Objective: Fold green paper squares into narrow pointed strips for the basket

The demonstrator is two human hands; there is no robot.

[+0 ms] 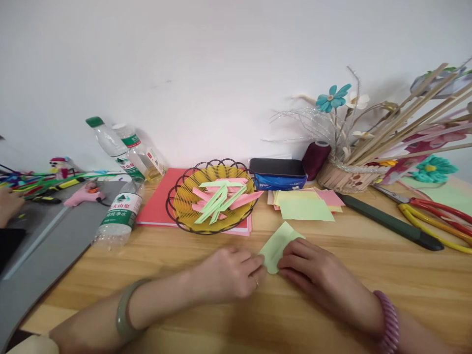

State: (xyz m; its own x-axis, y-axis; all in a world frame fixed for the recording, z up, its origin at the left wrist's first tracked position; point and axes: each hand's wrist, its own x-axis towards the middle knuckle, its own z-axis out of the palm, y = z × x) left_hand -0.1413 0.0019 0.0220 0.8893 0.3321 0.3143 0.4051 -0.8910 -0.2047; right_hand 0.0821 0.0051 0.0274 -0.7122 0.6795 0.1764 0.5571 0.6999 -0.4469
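Observation:
A light green sheet of paper (279,244) is between my two hands, low over the wooden table. My left hand (231,275), fingers curled, pinches its lower left edge. On the other side my right hand (317,269) has its fingers bent over the right edge of the same sheet; its fingertips are partly hidden. Just beyond lies a loose stack of coloured paper (306,206), green on top with pink and yellow beneath. Folded green and pink paper strips (217,201) sit in a yellow woven basket (180,201) with a dark looped rim.
Red paper (153,206) lies under the basket. Plastic bottles (120,216) stand at left, near a grey mat (66,236) and another person's hand (9,206). Behind the stack is a blue packet (278,182). Right are a dark green cutter (391,221), scissors (438,211) and a flower basket (348,179).

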